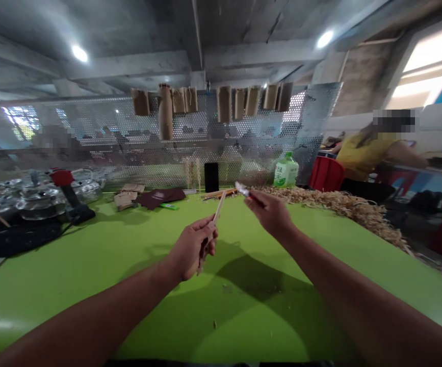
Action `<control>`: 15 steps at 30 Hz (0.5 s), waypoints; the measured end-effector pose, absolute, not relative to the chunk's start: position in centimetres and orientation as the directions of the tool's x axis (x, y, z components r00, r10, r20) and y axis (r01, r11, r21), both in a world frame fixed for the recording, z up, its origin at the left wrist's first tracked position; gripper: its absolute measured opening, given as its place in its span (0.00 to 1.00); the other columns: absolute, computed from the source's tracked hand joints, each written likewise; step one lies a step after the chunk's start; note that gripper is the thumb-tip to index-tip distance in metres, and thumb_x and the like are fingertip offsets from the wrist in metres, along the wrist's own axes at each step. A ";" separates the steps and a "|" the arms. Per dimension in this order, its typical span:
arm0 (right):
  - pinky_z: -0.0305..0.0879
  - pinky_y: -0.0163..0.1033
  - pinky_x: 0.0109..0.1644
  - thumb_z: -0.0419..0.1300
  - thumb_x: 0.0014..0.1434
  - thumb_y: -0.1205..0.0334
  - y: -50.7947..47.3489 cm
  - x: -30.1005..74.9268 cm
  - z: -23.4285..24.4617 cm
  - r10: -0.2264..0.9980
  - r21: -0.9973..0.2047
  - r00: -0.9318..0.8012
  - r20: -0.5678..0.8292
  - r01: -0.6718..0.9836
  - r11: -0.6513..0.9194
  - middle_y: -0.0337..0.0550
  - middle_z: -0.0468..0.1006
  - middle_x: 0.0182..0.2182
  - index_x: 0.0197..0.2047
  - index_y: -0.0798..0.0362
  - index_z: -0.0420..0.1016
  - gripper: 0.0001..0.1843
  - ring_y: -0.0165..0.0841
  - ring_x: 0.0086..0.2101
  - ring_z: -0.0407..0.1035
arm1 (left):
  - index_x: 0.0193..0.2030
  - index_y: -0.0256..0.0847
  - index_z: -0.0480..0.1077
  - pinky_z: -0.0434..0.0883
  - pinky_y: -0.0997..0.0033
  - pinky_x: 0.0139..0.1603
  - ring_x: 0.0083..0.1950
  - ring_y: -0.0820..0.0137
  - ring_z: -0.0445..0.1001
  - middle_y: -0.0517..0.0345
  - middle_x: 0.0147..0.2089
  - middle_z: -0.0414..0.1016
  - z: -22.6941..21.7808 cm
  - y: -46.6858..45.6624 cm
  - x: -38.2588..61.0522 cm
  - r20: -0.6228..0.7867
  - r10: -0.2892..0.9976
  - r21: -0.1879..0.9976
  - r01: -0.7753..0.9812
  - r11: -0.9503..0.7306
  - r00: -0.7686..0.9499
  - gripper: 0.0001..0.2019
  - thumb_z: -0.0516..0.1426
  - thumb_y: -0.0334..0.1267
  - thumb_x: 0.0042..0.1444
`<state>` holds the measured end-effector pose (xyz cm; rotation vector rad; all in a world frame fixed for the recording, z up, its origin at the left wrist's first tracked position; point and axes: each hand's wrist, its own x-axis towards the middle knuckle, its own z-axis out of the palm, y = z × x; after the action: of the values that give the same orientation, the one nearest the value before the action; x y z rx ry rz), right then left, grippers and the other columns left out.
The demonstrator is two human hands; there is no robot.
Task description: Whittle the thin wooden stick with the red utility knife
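My left hand point(195, 244) is closed around a thin, pale wooden stick point(219, 208), which points up and away from me. A rougher, irregular end of the wood pokes out below the fingers. To the right and a little farther off, my right hand point(272, 211) grips what looks like a carving knife point(241, 189). Its silvery blade is smeared by motion, and the fingers mostly cover the handle. The blade is apart from the stick. Both hands are above the green table point(159, 316).
Curled wood shavings point(362, 211) line the table's right and far edges. A green bottle point(286, 171), a black phone point(211, 177) and brown sandpaper sheets point(161, 198) stand or lie at the back. Metal kettles point(39, 204) crowd the left. A person in yellow point(369, 153) sits beyond.
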<state>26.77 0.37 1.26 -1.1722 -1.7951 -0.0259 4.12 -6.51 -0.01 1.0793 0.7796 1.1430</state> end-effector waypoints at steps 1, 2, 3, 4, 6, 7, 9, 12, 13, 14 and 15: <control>0.54 0.34 0.28 0.54 0.61 0.51 -0.3 25.8 0.9 0.693 -0.419 -0.160 0.703 0.694 0.585 0.42 0.76 0.29 0.45 0.54 0.77 0.18 0.30 0.26 0.64 | 0.53 0.37 0.72 0.65 0.78 0.24 0.24 0.79 0.63 0.59 0.31 0.67 0.0 -6.3 4.0 0.033 0.966 0.944 -0.326 0.054 0.257 0.15 0.56 0.33 0.58; 0.54 0.33 0.29 0.54 0.62 0.52 -0.9 24.9 0.6 0.688 -0.394 -0.234 0.687 0.676 0.623 0.43 0.76 0.30 0.46 0.54 0.76 0.18 0.30 0.26 0.65 | 0.52 0.37 0.72 0.66 0.77 0.26 0.25 0.79 0.64 0.58 0.32 0.68 -0.1 -6.2 3.9 0.034 0.967 0.941 -0.333 0.053 0.252 0.15 0.55 0.33 0.59; 0.54 0.33 0.29 0.54 0.62 0.52 -1.5 24.1 0.3 0.679 -0.367 -0.300 0.671 0.661 0.655 0.43 0.76 0.31 0.46 0.53 0.76 0.17 0.30 0.26 0.65 | 0.51 0.37 0.72 0.67 0.77 0.26 0.25 0.79 0.64 0.58 0.32 0.68 -0.1 -6.0 3.8 0.039 0.967 0.940 -0.336 0.049 0.250 0.14 0.55 0.33 0.59; 0.55 0.33 0.30 0.53 0.62 0.53 -1.9 23.5 0.1 0.669 -0.340 -0.351 0.655 0.653 0.676 0.43 0.76 0.31 0.46 0.52 0.76 0.17 0.30 0.26 0.65 | 0.50 0.37 0.73 0.67 0.76 0.27 0.26 0.79 0.65 0.58 0.32 0.68 -0.1 -6.0 3.8 0.044 0.968 0.940 -0.339 0.044 0.249 0.13 0.55 0.33 0.59; 0.55 0.33 0.31 0.53 0.63 0.53 -2.4 22.8 -0.2 0.661 -0.291 -0.412 0.627 0.663 0.690 0.42 0.76 0.30 0.45 0.52 0.76 0.15 0.29 0.26 0.64 | 0.47 0.36 0.73 0.69 0.74 0.28 0.25 0.78 0.65 0.59 0.31 0.68 -0.1 -5.9 3.8 0.052 0.968 0.939 -0.343 0.037 0.247 0.11 0.57 0.33 0.58; 0.54 0.34 0.31 0.53 0.63 0.53 -2.5 22.6 -0.2 0.662 -0.274 -0.424 0.618 0.673 0.687 0.42 0.76 0.30 0.45 0.51 0.76 0.15 0.29 0.26 0.64 | 0.46 0.36 0.73 0.69 0.74 0.27 0.25 0.77 0.65 0.59 0.30 0.67 -0.1 -5.9 3.9 0.055 0.968 0.938 -0.344 0.034 0.246 0.10 0.58 0.33 0.57; 0.54 0.34 0.31 0.53 0.63 0.53 -2.6 22.6 -0.2 0.668 -0.258 -0.429 0.608 0.689 0.678 0.42 0.76 0.31 0.44 0.51 0.75 0.14 0.29 0.27 0.64 | 0.45 0.37 0.72 0.70 0.73 0.26 0.25 0.76 0.67 0.60 0.30 0.67 -0.1 -5.9 4.0 0.048 0.967 0.937 -0.348 0.043 0.248 0.10 0.59 0.33 0.55; 0.53 0.34 0.31 0.52 0.63 0.53 -2.5 22.9 0.0 0.673 -0.246 -0.429 0.602 0.702 0.668 0.41 0.76 0.30 0.44 0.50 0.75 0.14 0.29 0.27 0.65 | 0.45 0.37 0.72 0.68 0.76 0.22 0.23 0.78 0.65 0.62 0.30 0.65 0.0 -6.0 4.2 0.030 0.971 0.926 -0.372 0.063 0.238 0.11 0.60 0.32 0.53; 0.53 0.34 0.31 0.53 0.63 0.53 -2.5 22.9 0.0 0.671 -0.238 -0.429 0.605 0.706 0.667 0.41 0.76 0.31 0.44 0.50 0.74 0.14 0.29 0.27 0.65 | 0.44 0.37 0.72 0.65 0.78 0.20 0.21 0.80 0.64 0.63 0.30 0.65 0.1 -6.1 4.3 0.023 0.974 0.924 -0.378 0.066 0.226 0.11 0.60 0.31 0.53; 0.53 0.34 0.30 0.53 0.63 0.53 -2.5 23.0 0.1 0.667 -0.229 -0.428 0.610 0.710 0.665 0.41 0.76 0.31 0.44 0.50 0.74 0.14 0.29 0.27 0.65 | 0.44 0.37 0.72 0.62 0.79 0.18 0.20 0.81 0.62 0.64 0.29 0.64 0.2 -6.1 4.3 0.015 0.977 0.922 -0.381 0.069 0.213 0.11 0.60 0.31 0.53; 0.52 0.34 0.30 0.53 0.63 0.53 -2.5 23.0 0.1 0.663 -0.219 -0.427 0.614 0.715 0.664 0.42 0.76 0.31 0.44 0.49 0.75 0.14 0.30 0.27 0.65 | 0.44 0.36 0.72 0.60 0.81 0.17 0.19 0.83 0.60 0.64 0.29 0.63 0.3 -6.2 4.3 0.009 0.979 0.921 -0.382 0.072 0.205 0.10 0.59 0.31 0.54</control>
<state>23.02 -2.48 0.15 -1.0600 -2.1905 -0.0970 4.28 -6.20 0.33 0.9822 0.7871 1.1995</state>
